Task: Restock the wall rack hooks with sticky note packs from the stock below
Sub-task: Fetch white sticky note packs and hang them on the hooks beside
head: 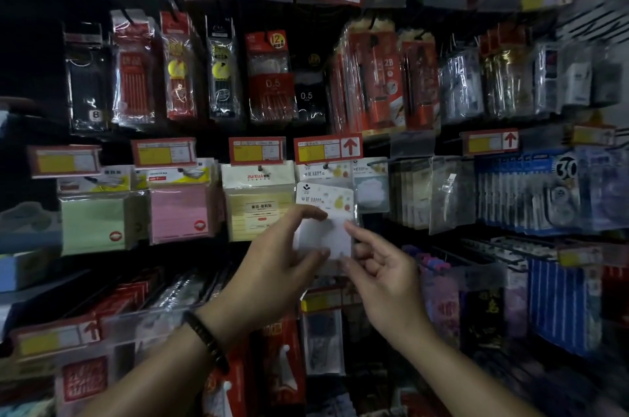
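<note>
The left hand (282,256) grips a white sticky note pack (325,212) by its lower left, thumb under and fingers (306,212) over the front. The right hand (381,267) pinches the pack's lower right edge between thumb and forefinger. The pack sits just below its hook (326,166), in front of matching packs already hung there. The step in hand looks like hanging this pack; next, its header hole must line up with the hook tip and slide back. The wall rack (340,141) is dim and crowded: green, pink and yellow note packs (258,198) hang to the left, pens above, correction tape at right.
</note>
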`<state>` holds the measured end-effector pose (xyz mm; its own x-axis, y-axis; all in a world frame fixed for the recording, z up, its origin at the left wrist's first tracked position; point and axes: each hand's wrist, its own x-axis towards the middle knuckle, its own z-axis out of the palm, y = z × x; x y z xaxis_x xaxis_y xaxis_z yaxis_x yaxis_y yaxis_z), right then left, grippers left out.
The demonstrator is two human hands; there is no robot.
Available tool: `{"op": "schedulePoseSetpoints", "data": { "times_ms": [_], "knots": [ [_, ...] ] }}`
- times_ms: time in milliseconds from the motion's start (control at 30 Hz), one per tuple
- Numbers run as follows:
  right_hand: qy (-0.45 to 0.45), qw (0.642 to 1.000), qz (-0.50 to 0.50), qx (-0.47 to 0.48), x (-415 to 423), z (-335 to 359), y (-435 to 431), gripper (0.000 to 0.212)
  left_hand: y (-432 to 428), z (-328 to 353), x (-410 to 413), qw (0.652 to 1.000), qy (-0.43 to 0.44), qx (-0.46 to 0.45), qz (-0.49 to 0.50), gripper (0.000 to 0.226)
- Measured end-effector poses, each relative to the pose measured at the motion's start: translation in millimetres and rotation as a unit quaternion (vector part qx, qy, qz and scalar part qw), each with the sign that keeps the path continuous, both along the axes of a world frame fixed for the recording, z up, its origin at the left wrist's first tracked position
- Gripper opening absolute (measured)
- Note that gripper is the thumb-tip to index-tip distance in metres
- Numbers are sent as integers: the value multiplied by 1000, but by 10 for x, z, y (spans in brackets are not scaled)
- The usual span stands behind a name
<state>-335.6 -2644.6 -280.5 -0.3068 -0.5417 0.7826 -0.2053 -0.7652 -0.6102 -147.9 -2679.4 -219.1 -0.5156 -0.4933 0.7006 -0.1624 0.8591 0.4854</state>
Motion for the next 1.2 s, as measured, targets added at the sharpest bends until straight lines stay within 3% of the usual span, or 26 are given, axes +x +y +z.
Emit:
{"op": "schedulePoseSetpoints", "data": {
  "times_ms": [133, 433, 1000, 1200],
  "knots": [
    [18, 999, -43, 20, -143, 117, -126, 52, -102, 6, -10, 998, -14, -1, 56, 48],
    [46, 995, -91, -22, -155, 420, -314, 49, -159, 80, -138, 989, -61, -61, 122, 88],
    [19, 994, -106, 0, -254, 604, -307, 44, -101, 140, -243, 987, -81, -53, 128, 86],
    [114, 974, -194, 27, -288, 614, -319, 46, -148, 152, -276, 984, -109, -26, 139, 88]
  ]
}}
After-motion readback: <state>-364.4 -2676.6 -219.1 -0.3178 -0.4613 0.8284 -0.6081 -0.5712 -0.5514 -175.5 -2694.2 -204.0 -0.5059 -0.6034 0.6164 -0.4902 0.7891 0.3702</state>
